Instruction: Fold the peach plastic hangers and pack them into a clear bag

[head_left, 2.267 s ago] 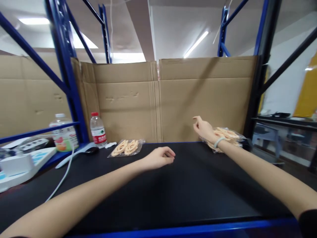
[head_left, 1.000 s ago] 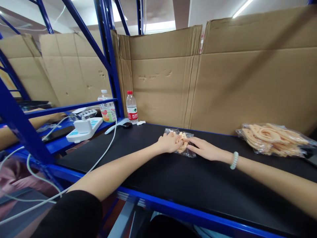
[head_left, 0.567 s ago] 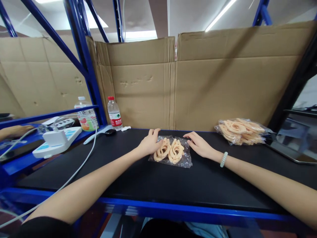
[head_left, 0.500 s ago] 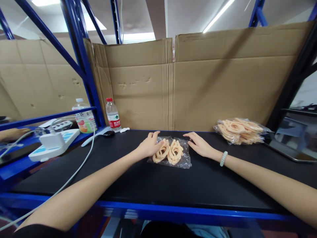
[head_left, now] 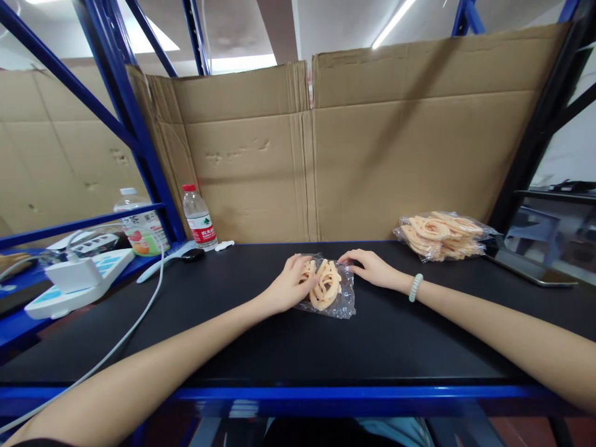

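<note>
A clear plastic packet (head_left: 345, 303) with beige, loop-shaped pieces (head_left: 326, 287) in it lies flat on the black tabletop in front of me. The pieces look like puffy snack rings, though I cannot be sure of their kind. My left hand (head_left: 292, 287) lies over the packet's left side, its thumb and bent fingers closed around the left loop, which it partly covers. At the packet's upper right corner is my right hand (head_left: 370, 268), fingers slightly curved and apart, the fingertips touching or almost touching the film.
Several similar packets (head_left: 440, 236) are piled at the back right, beside a flat dark tray-like object (head_left: 535, 268). A red-capped water bottle (head_left: 200, 218) stands at the back left. A power strip (head_left: 81, 282) and white cable (head_left: 139, 316) lie left. Cardboard (head_left: 395, 155) walls the back.
My left hand has moved right, farther over the packet, and covers more of the left loop. My right hand has come closer to the packet's upper right corner. The view has shifted slightly.
</note>
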A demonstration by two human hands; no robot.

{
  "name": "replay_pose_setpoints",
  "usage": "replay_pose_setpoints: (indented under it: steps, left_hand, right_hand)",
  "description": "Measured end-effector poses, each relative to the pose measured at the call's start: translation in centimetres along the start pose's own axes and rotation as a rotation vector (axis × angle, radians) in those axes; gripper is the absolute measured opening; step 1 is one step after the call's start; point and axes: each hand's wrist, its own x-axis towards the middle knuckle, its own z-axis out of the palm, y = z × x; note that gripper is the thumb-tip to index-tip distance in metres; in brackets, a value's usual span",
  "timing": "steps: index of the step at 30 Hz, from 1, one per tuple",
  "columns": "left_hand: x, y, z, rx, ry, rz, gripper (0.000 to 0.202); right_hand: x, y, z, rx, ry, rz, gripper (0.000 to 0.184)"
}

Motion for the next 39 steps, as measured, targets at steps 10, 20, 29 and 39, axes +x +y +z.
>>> replay_pose_setpoints:
  steps: [10, 20, 29, 39]
  left_hand:
    - [1.2, -1.5, -2.1, -0.105, 0.091, -0.035, 0.050]
    - [-0.5, 1.3, -2.0, 0.032, -0.112, 0.416, 0.055]
    - [-0.4, 0.7, -2.2, 0.174, -0.121, 0.546, 0.041]
    - [-0.5, 0.6, -2.4, 0.214, -0.146, 0.417, 0.042]
  right_hand:
    - [-0.6, 1.0, -0.8, 0.152, 0.026, 0.115, 0.021]
    - [-0.5, 1.3, -1.8, 0.197, -0.128, 0.173, 0.037]
    - [-0.6, 1.1, -1.2, 0.191, -0.031, 0.161, 0.016]
    - [-0.5, 1.5, -1.8, 0.281, -0.072, 0.187, 0.022]
